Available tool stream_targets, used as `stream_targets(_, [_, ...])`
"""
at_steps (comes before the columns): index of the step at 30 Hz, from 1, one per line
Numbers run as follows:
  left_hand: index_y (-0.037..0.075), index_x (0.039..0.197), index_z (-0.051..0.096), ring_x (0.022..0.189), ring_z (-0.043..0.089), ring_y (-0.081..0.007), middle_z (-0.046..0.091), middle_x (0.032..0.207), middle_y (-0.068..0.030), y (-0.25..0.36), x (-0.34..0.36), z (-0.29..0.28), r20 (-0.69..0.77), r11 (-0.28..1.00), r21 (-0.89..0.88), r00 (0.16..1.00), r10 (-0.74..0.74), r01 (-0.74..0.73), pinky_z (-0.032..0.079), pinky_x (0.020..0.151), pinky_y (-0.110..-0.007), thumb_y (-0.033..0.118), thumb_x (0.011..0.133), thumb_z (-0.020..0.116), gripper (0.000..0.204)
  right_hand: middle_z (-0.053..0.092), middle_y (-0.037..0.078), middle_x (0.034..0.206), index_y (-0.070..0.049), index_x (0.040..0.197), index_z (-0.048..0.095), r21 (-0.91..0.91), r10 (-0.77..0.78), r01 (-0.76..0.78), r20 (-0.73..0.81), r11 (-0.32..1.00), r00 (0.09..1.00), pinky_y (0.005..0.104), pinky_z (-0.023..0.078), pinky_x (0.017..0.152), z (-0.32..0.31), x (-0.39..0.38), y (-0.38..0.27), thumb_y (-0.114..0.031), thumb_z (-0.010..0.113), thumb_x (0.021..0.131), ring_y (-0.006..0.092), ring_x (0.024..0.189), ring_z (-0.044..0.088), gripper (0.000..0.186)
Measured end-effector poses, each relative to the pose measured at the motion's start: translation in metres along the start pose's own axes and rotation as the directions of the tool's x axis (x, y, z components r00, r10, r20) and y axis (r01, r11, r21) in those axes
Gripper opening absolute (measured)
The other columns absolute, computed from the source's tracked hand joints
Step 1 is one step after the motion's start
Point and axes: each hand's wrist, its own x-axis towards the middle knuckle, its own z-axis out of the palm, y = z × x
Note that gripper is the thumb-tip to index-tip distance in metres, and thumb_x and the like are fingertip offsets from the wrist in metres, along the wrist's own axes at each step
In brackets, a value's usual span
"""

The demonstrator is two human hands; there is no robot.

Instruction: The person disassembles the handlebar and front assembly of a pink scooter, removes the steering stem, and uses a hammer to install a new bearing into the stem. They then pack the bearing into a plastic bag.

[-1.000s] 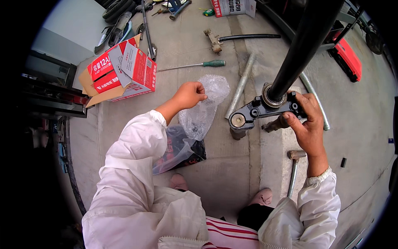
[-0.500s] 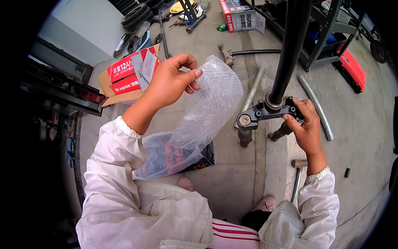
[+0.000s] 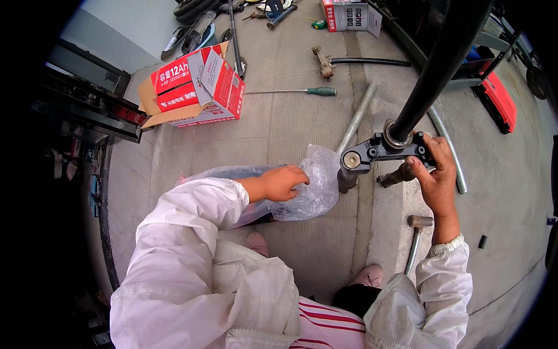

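Note:
My right hand (image 3: 437, 174) is wrapped round the right end of a black fork clamp (image 3: 381, 152), thumb in front. A long black tube (image 3: 433, 70) rises from the clamp's middle ring, tilted to the upper right. Below the clamp two dull metal stubs show, one being a stub (image 3: 395, 176) near my thumb. My left hand (image 3: 283, 183) lies palm down with bent fingers closed on crumpled bubble wrap (image 3: 317, 189), left of the clamp. The wrap trails leftward beneath my forearm into clear plastic (image 3: 218, 170); what lies under it is mostly hidden.
An opened red carton (image 3: 200, 87) stands at the left, a green-handled screwdriver (image 3: 321, 91) beside it. Metal tubes (image 3: 357, 116) lie near the clamp. A hammer (image 3: 419, 222) rests below my right hand. Farther off are a rusty bracket (image 3: 322, 62), a red case (image 3: 499, 102) and another carton (image 3: 351, 16).
My left hand has come down and slightly right, and the raised bubble wrap has sunk with it. The screwdriver is now uncovered. My right hand still grips the clamp.

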Motion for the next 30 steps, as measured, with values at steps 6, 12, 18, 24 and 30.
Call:
stream_targets(6, [-0.001, 0.105, 0.06, 0.085, 0.064, -0.0387, 0.066, 0.093, -0.0203, -0.049, -0.013, 0.086, -0.178, 0.623, -0.279, 0.598, -0.781, 0.731, 0.052, 0.076, -0.043, 0.009, 0.082, 0.059, 0.025, 0.055, 0.007, 0.091, -0.001, 0.117, 0.063, -0.009, -0.024, 0.024, 0.017, 1.0, 1.0, 0.0285, 0.045, 0.078, 0.006, -0.001, -0.002, -0.01, 0.079, 0.075, 0.0198, 0.084, 0.054, 0.046])
stream_targets(12, [-0.001, 0.09, 0.063, 0.071, 0.058, -0.0203, 0.061, 0.082, -0.0096, -0.071, 0.029, 0.098, 0.315, 0.13, -0.677, 0.446, -0.838, 0.724, 0.047, 0.06, -0.036, 0.014, 0.078, 0.068, 0.019, 0.056, 0.008, 0.092, 0.0, 0.117, 0.063, -0.024, -0.026, 0.027, 0.008, 0.999, 1.0, 0.0282, 0.045, 0.077, 0.003, -0.002, 0.003, -0.011, 0.079, 0.075, 0.0196, 0.085, 0.054, 0.046])
stream_targets(18, [0.002, 0.092, 0.062, 0.075, 0.055, -0.0224, 0.06, 0.086, -0.0101, -0.09, 0.03, 0.115, 0.191, 0.022, -0.927, 0.523, -0.831, 0.373, 0.045, 0.065, -0.039, 0.021, 0.084, 0.061, 0.021, 0.057, 0.008, 0.092, 0.0, 0.117, 0.063, -0.017, -0.051, 0.051, 0.015, 0.999, 0.999, 0.0283, 0.045, 0.076, 0.008, 0.004, 0.0, -0.012, 0.079, 0.075, 0.02, 0.085, 0.055, 0.046])
stream_targets(24, [0.001, 0.109, 0.061, 0.095, 0.063, -0.0326, 0.065, 0.104, -0.0158, -0.051, 0.09, 0.116, 0.591, -0.604, -0.797, 0.233, -0.772, 0.021, 0.048, 0.087, -0.047, 0.038, 0.09, 0.048, 0.044, 0.058, 0.008, 0.092, 0.0, 0.117, 0.063, -0.076, -0.049, 0.048, 0.0, 0.996, 0.999, 0.0288, 0.045, 0.077, -0.004, -0.001, 0.009, -0.011, 0.079, 0.075, 0.0205, 0.086, 0.055, 0.046])
stream_targets(30, [0.001, 0.119, 0.06, 0.091, 0.065, -0.0285, 0.067, 0.108, -0.013, -0.129, 0.024, 0.178, 0.495, -0.433, -0.839, 0.131, -0.859, 0.329, 0.049, 0.08, -0.041, 0.037, 0.094, 0.047, 0.046, 0.057, 0.008, 0.092, 0.0, 0.117, 0.063, 0.031, -0.057, 0.057, 0.013, 0.998, 0.998, 0.0292, 0.045, 0.078, 0.019, 0.007, -0.003, -0.009, 0.079, 0.075, 0.0207, 0.087, 0.055, 0.046])
